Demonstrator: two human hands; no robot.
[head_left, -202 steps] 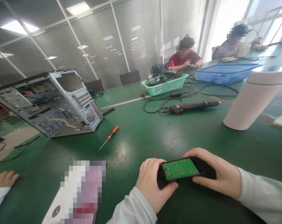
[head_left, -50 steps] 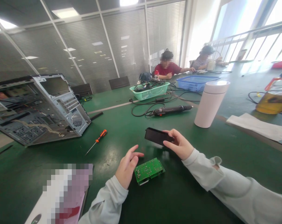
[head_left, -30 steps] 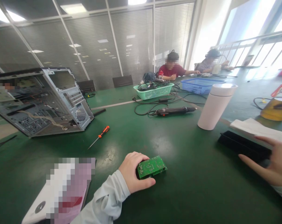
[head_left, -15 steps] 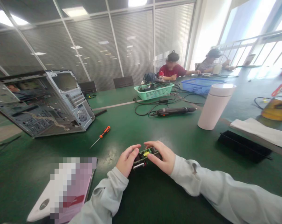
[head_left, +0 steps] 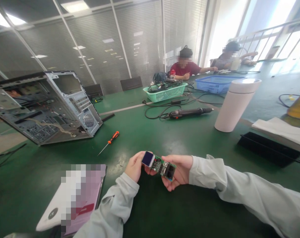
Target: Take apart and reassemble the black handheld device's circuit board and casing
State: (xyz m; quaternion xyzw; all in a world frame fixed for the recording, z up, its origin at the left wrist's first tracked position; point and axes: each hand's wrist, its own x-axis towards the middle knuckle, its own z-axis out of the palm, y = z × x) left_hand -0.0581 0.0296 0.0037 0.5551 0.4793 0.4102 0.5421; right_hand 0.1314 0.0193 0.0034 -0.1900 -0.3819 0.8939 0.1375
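A small green circuit board [head_left: 158,165] is held between my two hands above the table. Its left end carries a dark square screen in a white frame, and black parts sit at its right end. My left hand [head_left: 135,167] grips the screen end. With the palm turned up, my right hand [head_left: 178,170] holds the other end, fingers underneath and thumb on the upper edge. An orange and black screwdriver [head_left: 113,138] lies on the table beyond my left hand. The underside of the board is hidden.
An open computer case [head_left: 65,109] stands at left. A smartphone-like white and pink item [head_left: 82,198] lies front left. Beyond are a power screwdriver [head_left: 187,113], a green basket [head_left: 168,94] and a blue basket [head_left: 211,86]. A bottle [head_left: 235,107] and black tray [head_left: 266,148] stand right. Two people sit behind.
The circuit board has been turned over, so its screen side now faces up. My right hand has rolled from palm down to palm up. The view has shifted slightly.
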